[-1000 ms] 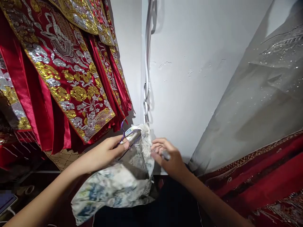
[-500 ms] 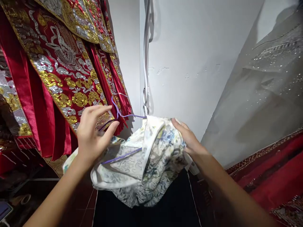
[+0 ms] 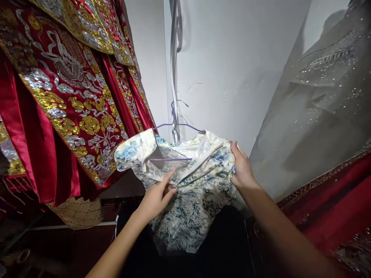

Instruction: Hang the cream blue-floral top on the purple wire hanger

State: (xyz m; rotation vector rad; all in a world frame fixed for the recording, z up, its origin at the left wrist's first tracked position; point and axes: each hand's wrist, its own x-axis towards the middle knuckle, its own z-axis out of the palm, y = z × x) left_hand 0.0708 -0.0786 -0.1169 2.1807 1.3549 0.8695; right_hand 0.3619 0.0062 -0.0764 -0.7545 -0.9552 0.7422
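Note:
A cream garment with a blue floral print [image 3: 191, 185] sits on a purple wire hanger [image 3: 176, 124], held up in front of a white wall. My left hand [image 3: 158, 195] pinches the fabric near the collar at the garment's front. Over at the right shoulder, my right hand [image 3: 242, 168] grips the garment's edge, fingers curled round the cloth. The hanger's hook points up beside a white cord on the wall.
Red robes with gold and silver embroidery [image 3: 66, 96] hang close on the left. A grey sequinned sheer cloth [image 3: 315, 108] over red fabric [image 3: 324, 208] fills the right. A white cord [image 3: 174, 69] runs down the wall corner. The floor below is dark.
The garment has been lifted and spread out on the hanger, which is now upright. My left hand left the hanger and took the collar fabric; my right hand moved to the shoulder.

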